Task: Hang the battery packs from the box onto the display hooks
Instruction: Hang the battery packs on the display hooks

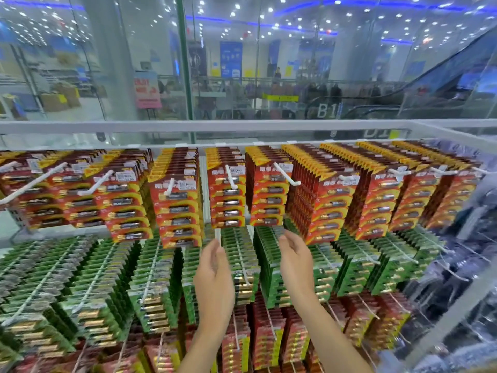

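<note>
left grip (215,275) wide, empty | right grip (295,262) wide, empty, palms facing each other | red battery packs (228,200) hang just above both sets of fingertips | hook (231,176) long axis runs out toward the person | both grips about equally near | box not in view

both empty hands, left hand (213,281) and right hand (295,261), hover open before hooks (231,177) full of battery packs (227,200).
</note>
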Demonstrator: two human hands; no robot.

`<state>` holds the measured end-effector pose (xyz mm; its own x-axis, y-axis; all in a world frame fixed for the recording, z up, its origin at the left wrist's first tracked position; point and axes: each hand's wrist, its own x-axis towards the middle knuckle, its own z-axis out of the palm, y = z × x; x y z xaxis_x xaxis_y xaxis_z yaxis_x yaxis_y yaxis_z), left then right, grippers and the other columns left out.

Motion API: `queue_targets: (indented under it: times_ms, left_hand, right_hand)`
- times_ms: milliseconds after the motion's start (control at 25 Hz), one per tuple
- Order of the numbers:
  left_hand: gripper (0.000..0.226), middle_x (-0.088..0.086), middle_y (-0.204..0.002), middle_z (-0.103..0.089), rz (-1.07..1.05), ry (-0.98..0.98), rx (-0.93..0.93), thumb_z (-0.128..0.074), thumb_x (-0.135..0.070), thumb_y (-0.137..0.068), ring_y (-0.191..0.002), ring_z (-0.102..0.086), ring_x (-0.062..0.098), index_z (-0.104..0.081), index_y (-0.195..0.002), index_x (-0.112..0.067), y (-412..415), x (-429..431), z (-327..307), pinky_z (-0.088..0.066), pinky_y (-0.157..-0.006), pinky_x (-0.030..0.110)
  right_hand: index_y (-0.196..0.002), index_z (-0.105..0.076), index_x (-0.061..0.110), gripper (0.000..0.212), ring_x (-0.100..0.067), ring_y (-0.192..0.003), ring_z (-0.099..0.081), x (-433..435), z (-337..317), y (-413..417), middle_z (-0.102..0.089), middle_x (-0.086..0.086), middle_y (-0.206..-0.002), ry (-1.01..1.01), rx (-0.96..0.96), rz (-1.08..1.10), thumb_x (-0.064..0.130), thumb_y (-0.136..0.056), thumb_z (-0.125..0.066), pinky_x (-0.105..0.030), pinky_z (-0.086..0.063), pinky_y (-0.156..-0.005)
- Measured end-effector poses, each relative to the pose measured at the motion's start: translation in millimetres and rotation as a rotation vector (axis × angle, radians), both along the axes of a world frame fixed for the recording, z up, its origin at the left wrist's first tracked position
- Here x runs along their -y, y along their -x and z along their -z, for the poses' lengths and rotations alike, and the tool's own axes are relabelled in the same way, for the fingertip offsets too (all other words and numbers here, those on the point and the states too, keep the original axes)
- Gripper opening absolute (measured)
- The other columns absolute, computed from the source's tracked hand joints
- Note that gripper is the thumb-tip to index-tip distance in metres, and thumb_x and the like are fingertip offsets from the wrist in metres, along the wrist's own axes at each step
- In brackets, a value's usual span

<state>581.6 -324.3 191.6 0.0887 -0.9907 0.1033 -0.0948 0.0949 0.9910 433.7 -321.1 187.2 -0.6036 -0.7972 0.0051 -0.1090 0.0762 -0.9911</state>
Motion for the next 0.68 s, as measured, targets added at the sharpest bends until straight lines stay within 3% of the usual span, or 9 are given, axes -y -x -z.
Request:
queue_targets:
  times_ms: [80,200,320,400,560,680]
  left_hand:
    - [0.036,-0.020,-0.138,-0.056,0.051,-0.051,-0.035,-0.045,-0.040,-0.109,-0.117,-0.052,-0.007,-0.055,-0.143,-0.034,-5,-21,14,-0.035,-0.098,0.014]
    - [0.028,-0.029,-0.128,-0.057,0.150,-0.122,-0.064,-0.048,-0.041,-0.106,-0.109,-0.051,-0.014,-0.060,-0.132,-0.041,-3,-54,36,-0.039,-0.088,0.011]
    - [0.028,-0.022,-0.128,-0.062,0.238,-0.176,-0.062,-0.051,-0.036,-0.106,-0.113,-0.058,-0.004,-0.065,-0.130,-0.034,14,-79,65,-0.041,-0.092,0.013]
    - [0.026,-0.017,-0.125,-0.066,0.318,-0.202,-0.057,-0.053,-0.029,-0.106,-0.102,-0.061,-0.011,-0.068,-0.127,-0.028,36,-93,82,-0.042,-0.082,0.004]
    - [0.025,-0.010,-0.129,-0.068,0.512,-0.254,0.002,-0.054,-0.024,-0.106,-0.123,-0.060,0.008,-0.070,-0.125,-0.025,89,-116,109,-0.040,-0.088,0.009]
    - [0.019,-0.008,-0.123,-0.071,0.643,-0.284,0.066,-0.057,-0.022,-0.105,-0.114,-0.065,-0.001,-0.071,-0.116,-0.028,146,-141,128,-0.045,-0.091,0.014]
  right_hand:
    - [-0.143,-0.056,0.028,0.038,-0.006,-0.127,-0.054,-24,15,3,-0.058,0.015,-0.137,-0.009,-0.007,-0.011,0.040,-0.107,-0.050,-0.031,-0.044,-0.106]
    - [-0.131,-0.065,0.032,0.028,0.000,-0.121,-0.058,-71,40,21,-0.064,0.020,-0.128,-0.032,-0.036,0.077,0.037,-0.106,-0.054,-0.027,-0.046,-0.103]
    - [-0.117,-0.069,0.035,0.017,0.003,-0.112,-0.062,-127,68,50,-0.069,0.019,-0.118,-0.063,0.004,0.229,0.031,-0.104,-0.059,-0.023,-0.047,-0.094]
    - [-0.116,-0.070,0.028,0.016,-0.003,-0.111,-0.064,-168,89,74,-0.071,0.015,-0.116,-0.117,0.013,0.334,0.027,-0.103,-0.062,-0.026,-0.049,-0.095]
    - [-0.121,-0.067,0.025,0.023,-0.004,-0.107,-0.063,-247,118,116,-0.067,0.018,-0.114,-0.267,0.097,0.486,0.036,-0.101,-0.063,-0.022,-0.047,-0.085]
    - [-0.120,-0.067,0.023,0.022,-0.010,-0.109,-0.064,-309,133,153,-0.069,0.010,-0.116,-0.306,0.132,0.629,0.032,-0.101,-0.063,-0.025,-0.044,-0.087]
